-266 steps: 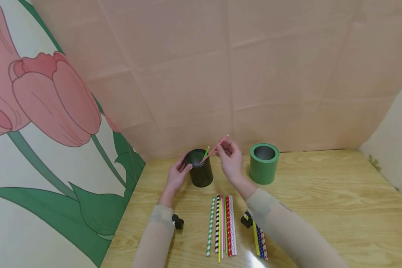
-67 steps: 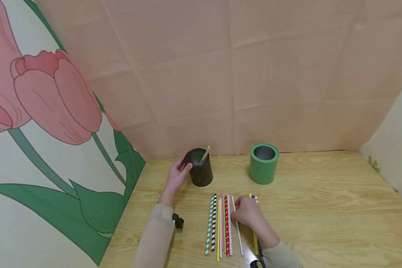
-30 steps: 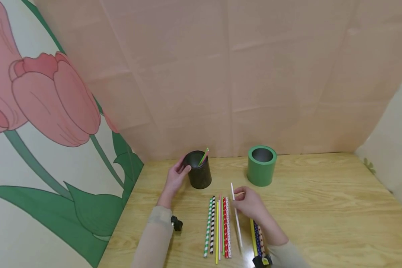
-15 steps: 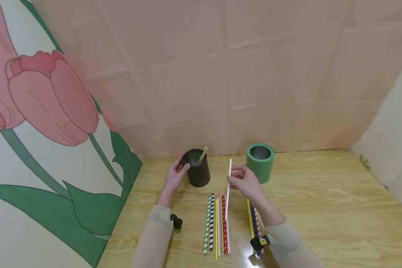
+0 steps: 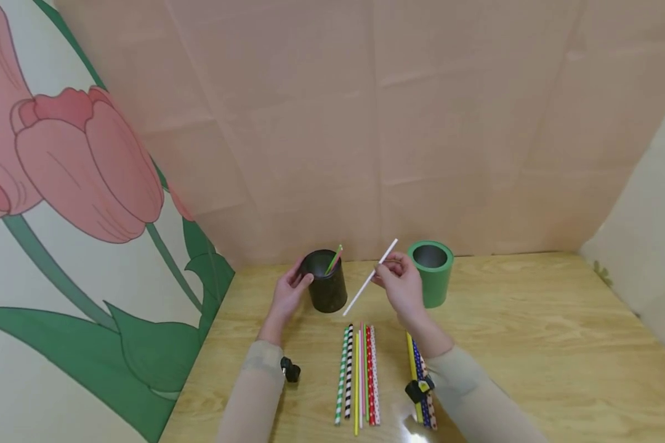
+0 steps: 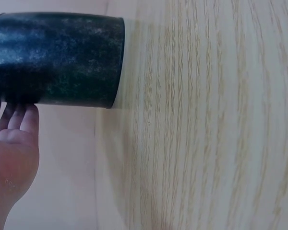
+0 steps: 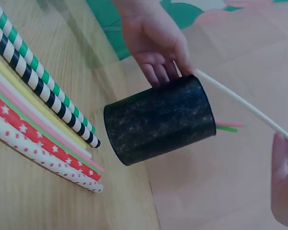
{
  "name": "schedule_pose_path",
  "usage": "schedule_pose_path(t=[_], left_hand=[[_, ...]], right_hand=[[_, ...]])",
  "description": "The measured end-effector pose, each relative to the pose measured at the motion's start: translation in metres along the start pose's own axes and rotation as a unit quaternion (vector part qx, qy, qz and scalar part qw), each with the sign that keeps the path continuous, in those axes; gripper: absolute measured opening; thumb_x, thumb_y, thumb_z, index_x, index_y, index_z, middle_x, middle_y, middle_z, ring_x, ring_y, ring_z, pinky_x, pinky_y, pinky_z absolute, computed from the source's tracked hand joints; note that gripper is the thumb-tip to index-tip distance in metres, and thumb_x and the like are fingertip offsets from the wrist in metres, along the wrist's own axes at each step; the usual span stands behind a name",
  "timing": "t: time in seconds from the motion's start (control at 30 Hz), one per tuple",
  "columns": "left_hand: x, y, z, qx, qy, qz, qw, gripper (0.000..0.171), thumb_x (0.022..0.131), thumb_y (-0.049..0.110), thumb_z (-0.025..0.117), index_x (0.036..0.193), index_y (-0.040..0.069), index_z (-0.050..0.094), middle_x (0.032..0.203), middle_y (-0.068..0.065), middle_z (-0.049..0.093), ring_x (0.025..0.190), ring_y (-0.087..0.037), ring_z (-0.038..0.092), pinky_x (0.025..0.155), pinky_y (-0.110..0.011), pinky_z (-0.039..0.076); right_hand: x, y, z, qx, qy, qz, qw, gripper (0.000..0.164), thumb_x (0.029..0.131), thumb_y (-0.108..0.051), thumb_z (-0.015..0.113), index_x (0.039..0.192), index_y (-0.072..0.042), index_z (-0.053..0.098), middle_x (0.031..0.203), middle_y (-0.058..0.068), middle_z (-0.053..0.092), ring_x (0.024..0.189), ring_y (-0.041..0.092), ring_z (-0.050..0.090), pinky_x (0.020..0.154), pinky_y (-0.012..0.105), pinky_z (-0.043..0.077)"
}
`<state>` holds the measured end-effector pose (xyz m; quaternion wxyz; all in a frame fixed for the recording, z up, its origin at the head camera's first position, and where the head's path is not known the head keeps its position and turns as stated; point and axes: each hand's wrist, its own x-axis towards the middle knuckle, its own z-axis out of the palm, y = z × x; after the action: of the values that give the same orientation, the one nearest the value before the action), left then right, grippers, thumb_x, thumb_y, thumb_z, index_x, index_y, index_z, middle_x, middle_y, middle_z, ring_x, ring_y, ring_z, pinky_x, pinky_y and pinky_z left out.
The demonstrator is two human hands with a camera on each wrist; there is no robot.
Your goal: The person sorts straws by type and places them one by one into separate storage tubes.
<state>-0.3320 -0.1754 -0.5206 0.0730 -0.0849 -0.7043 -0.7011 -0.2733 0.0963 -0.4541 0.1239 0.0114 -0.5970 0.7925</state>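
My left hand holds the black cylindrical cup at its left side, thumb at the rim and fingers against the wall. The cup stands upright on the table with a green straw and a pink straw leaning inside. Between thumb and fingers, my right hand pinches a thin white straw near its upper part. That straw slants down to the left, its lower end just right of the cup in the head view. In the left wrist view, the left hand's fingers touch the cup's side.
A green cup stands behind the right hand. In front of the black cup lies a row of several straws: green-striped, black-striped, plain and dotted. More straws lie partly under the right forearm. A pink backdrop rises behind the table.
My right hand has picked the white straw up from beside the row, raised it toward the black cup and tilted it. Earlier it put the pink straw into that cup. The left hand stays there.
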Motion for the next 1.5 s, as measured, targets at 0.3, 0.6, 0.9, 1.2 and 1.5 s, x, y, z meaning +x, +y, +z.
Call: schedule_pose_path(t=[0.3,0.6,0.9,1.2,1.5], left_hand=[[-0.003,0.001,-0.001,0.004,0.001,0.007,1.0,0.059,0.104,0.001,0.068,0.159,-0.002,0.047,0.163,-0.026,0.041,0.149,-0.042,0.042,0.118,-0.038,0.042],[-0.002,0.0,0.0,0.011,0.004,-0.003,0.9999,0.06,0.104,0.004,0.069,0.159,-0.001,0.046,0.165,-0.024,0.04,0.15,-0.039,0.041,0.119,-0.038,0.04],[-0.001,0.0,-0.001,0.01,0.002,0.001,0.9999,0.06,0.104,0.003,0.069,0.159,-0.004,0.045,0.164,-0.026,0.04,0.149,-0.042,0.041,0.117,-0.037,0.043],[-0.001,0.004,0.0,0.025,0.005,-0.003,0.9997,0.06,0.104,0.003,0.069,0.159,-0.002,0.046,0.165,-0.023,0.041,0.149,-0.04,0.043,0.118,-0.04,0.042],[-0.001,0.0,-0.001,0.032,-0.002,0.004,0.9995,0.061,0.104,0.005,0.07,0.16,-0.001,0.046,0.165,-0.024,0.041,0.149,-0.04,0.043,0.118,-0.038,0.042]], right_hand=[[0.016,0.004,0.034,0.037,0.02,-0.12,0.992,0.026,0.101,0.009,0.065,0.123,0.014,0.052,0.104,0.014,0.064,0.087,0.016,0.068,0.084,0.032,0.065],[0.027,0.009,0.056,-0.029,0.022,-0.169,0.985,0.023,0.1,0.003,0.07,0.119,0.009,0.059,0.106,0.021,0.068,0.094,0.02,0.068,0.08,0.022,0.063],[0.031,0.026,0.061,-0.087,0.003,-0.167,0.982,0.014,0.098,0.004,0.071,0.11,0.002,0.063,0.102,0.017,0.071,0.096,0.028,0.071,0.077,0.02,0.061],[0.035,0.026,0.064,-0.13,-0.015,-0.141,0.981,0.014,0.098,-0.004,0.073,0.11,-0.002,0.065,0.106,0.014,0.074,0.1,0.03,0.072,0.083,0.024,0.06],[0.034,0.027,0.067,-0.14,-0.019,-0.129,0.982,0.014,0.097,-0.001,0.072,0.109,0.0,0.067,0.104,0.016,0.074,0.097,0.031,0.072,0.079,0.017,0.057]])
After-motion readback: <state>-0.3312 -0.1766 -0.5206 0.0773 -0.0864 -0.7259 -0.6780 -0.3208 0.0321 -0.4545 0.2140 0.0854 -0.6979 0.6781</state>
